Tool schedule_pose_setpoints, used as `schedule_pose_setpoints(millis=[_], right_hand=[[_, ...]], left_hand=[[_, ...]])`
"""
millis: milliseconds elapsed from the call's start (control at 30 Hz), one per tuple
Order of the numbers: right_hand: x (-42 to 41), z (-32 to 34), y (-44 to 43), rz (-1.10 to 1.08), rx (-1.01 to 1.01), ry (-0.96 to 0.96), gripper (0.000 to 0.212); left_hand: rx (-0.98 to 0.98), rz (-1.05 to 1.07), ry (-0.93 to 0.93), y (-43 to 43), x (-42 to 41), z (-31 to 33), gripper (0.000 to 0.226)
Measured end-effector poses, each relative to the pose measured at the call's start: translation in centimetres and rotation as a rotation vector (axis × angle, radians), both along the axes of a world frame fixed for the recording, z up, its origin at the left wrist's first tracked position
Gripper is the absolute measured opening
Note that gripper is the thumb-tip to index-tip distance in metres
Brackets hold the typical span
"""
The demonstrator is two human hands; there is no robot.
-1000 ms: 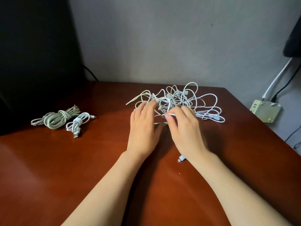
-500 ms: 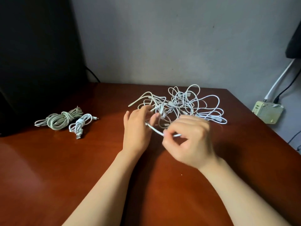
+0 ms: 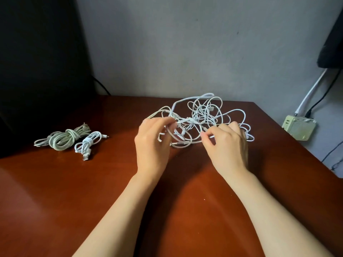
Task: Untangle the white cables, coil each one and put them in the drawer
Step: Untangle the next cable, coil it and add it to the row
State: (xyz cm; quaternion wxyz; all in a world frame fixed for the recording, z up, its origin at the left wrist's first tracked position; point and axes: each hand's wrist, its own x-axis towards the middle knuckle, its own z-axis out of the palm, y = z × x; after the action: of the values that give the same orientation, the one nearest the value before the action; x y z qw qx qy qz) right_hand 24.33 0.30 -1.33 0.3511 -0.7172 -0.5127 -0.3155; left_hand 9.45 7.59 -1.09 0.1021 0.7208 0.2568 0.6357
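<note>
Between the fingertips of both hands, a loose tangle of thin white cables (image 3: 204, 115) lies on the glossy red-brown wooden table (image 3: 55, 201). The left hand (image 3: 152, 145) curls its fingers round strands at the tangle's left edge. The right hand (image 3: 228, 147) pinches one strand with thumb and forefinger. Well left of the left fingers lie a grey-green coiled cable bundle (image 3: 63, 139) and, just beside it, a small white coiled cable (image 3: 89, 143).

Dim, muted room light, soft warm sheen on the table (image 3: 55, 201) near me, dark shadow pooling under my left hand (image 3: 152, 145) and right hand (image 3: 228, 147), white cables (image 3: 191, 119) slightly soft, my fingertips (image 3: 172, 124) a little blurred, left corner sunk in black, wide-angle bowing at the edges
</note>
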Motion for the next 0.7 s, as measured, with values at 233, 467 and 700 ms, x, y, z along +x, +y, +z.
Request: schedule_pose_setpoints(millis=[233,467,700], right_hand=[[-1.0,0.7,-0.6,0.206,-0.031,0.276,0.079],[-1.3,2.0,-0.7,0.478,0.231,0.759,0.036],[-1.3,2.5,-1.5,0.309,0.203,0.406,0.014]], left_hand=[[0.22,-0.273,0.201,-1.6,0.8,0.0,0.008],[0.205,-0.418,0.332,-2.8,1.0,0.2,0.05],[-0.153,-0.02,0.847,-1.4,0.7,-1.1,0.049]])
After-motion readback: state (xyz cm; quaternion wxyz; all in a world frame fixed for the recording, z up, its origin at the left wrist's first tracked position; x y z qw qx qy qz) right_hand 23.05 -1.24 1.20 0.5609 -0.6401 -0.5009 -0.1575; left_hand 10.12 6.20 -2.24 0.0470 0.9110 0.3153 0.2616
